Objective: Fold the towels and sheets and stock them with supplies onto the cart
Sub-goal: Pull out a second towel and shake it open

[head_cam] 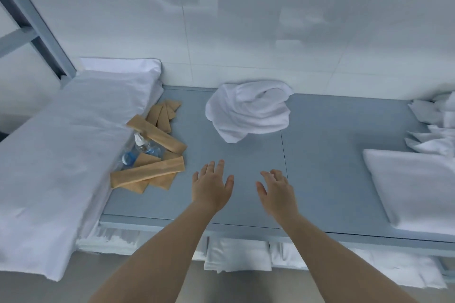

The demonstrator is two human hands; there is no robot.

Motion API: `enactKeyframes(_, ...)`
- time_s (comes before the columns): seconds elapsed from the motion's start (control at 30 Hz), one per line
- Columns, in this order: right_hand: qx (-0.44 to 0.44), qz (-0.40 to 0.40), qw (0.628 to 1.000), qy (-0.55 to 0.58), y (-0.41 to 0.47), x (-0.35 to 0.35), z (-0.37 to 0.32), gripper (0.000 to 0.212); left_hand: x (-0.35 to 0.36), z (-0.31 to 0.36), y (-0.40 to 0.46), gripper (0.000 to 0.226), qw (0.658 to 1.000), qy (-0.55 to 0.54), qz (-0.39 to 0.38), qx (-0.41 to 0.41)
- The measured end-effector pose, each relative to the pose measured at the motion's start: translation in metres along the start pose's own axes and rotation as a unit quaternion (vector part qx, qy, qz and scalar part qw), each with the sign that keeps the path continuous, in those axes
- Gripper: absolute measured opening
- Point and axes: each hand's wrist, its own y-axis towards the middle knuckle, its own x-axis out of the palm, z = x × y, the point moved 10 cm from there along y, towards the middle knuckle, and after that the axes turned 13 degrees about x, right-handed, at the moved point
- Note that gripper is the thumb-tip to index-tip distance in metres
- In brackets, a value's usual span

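Both the left hand [212, 188] and right hand [277, 192] hover with fingers spread, holding nothing, over the grey desk [320, 155]; the crumpled white terry towel [248, 109] lies beyond, seemingly with no clear long axis.

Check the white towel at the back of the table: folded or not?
Not folded. The towel lies crumpled in a loose heap, untouched.

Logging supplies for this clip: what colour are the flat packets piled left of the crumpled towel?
Tan, kraft-paper brown flat packets, seen in the head view.
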Motion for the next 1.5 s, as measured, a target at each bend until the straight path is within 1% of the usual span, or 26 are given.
enactKeyframes(0.17,0.029,-0.023,0.999,-0.020,0.037,0.013,0.016,0.046,0.017,-0.006,0.027,0.062,1.000,0.005,-0.010,0.008)
enactKeyframes(0.27,0.027,-0.036,0.998,-0.038,0.065,0.027,0.023,0.049,0.033,-0.011,0.048,0.065,1.000,0.012,-0.016,0.010)
enactKeyframes(0.4,0.007,0.000,1.000,-0.027,0.118,0.030,0.014,0.054,0.046,-0.013,0.101,0.069,0.999,0.023,-0.002,0.028)
enactKeyframes(0.5,-0.031,0.028,0.999,-0.018,0.158,0.029,0.001,0.059,0.048,-0.010,0.147,0.070,0.997,0.041,0.021,0.055)
enactKeyframes(0.57,-0.050,0.033,0.998,-0.029,0.182,0.032,-0.007,0.063,0.051,-0.010,0.173,0.071,0.996,0.047,0.031,0.065)
enactKeyframes(0.63,-0.056,0.019,0.997,-0.043,0.200,0.040,-0.014,0.066,0.056,-0.011,0.189,0.070,0.996,0.045,0.033,0.071)
enactKeyframes(0.73,-0.051,-0.033,0.995,-0.079,0.211,0.061,-0.020,0.069,0.066,-0.016,0.197,0.068,0.997,0.039,0.009,0.065)
enactKeyframes(0.8,-0.044,-0.048,0.994,-0.093,0.211,0.067,-0.019,0.068,0.069,-0.016,0.194,0.068,0.997,0.043,-0.004,0.062)
enactKeyframes(0.93,-0.045,-0.043,0.993,-0.099,0.195,0.056,-0.011,0.065,0.065,-0.007,0.176,0.068,0.996,0.047,-0.016,0.076)
enactKeyframes(1.03,-0.050,-0.053,0.992,-0.102,0.167,0.054,0.002,0.065,0.068,0.002,0.153,0.068,0.996,0.033,-0.038,0.076)
enactKeyframes(1.27,-0.023,-0.089,0.990,-0.110,0.097,0.052,0.037,0.065,0.082,0.031,0.088,0.068,0.993,0.006,-0.092,0.075)
enactKeyframes(1.5,0.005,-0.105,0.988,-0.114,0.026,0.051,0.069,0.064,0.098,0.052,0.025,0.066,0.987,0.018,-0.130,0.091)
